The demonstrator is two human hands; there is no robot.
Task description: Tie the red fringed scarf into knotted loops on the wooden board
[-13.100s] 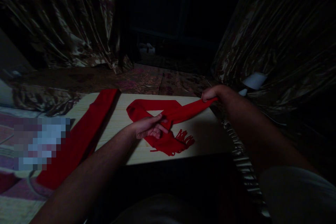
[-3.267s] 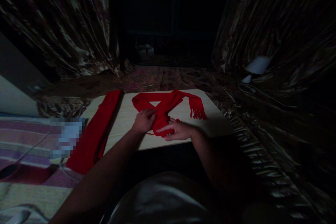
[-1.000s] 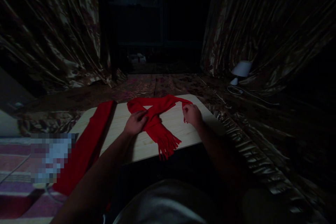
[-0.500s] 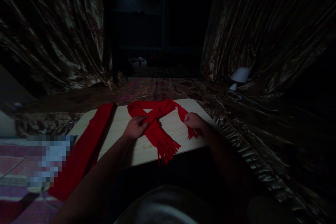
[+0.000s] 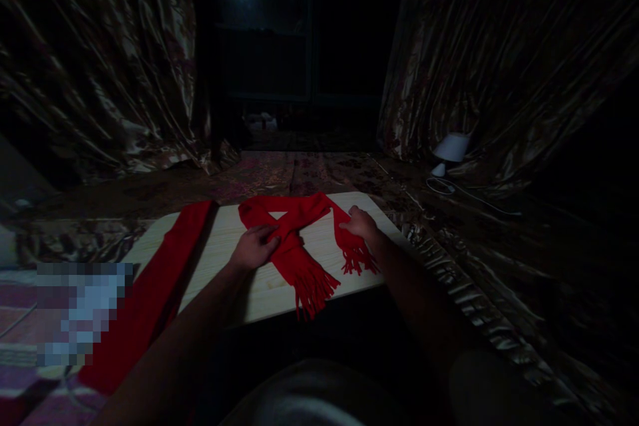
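A red fringed scarf [image 5: 294, 256] lies looped on a pale wooden board [image 5: 264, 289], with one end crossed over itself. My left hand [image 5: 253, 247] rests at the left of the crossing, its fingers and thumb lying spread on the cloth. On the scarf's other fringed end is my right hand [image 5: 361, 223], thumb and fingers apart and touching the fabric from the right. That end lies on the board with its fringe fanned toward me. The undersides of both hands are hidden.
A long folded red cloth [image 5: 160, 279] lies across the board's left side and hangs over its edge. A small white lamp [image 5: 450, 146] with a cord stands at the back right. Patterned curtains [image 5: 164, 80] hang behind; a striped cover [image 5: 17, 319] is at left.
My right hand has loosened from a closed grip to parted fingers and shifted slightly up-left. The scarf end beneath it is spread wider. My left hand stays on the crossing.
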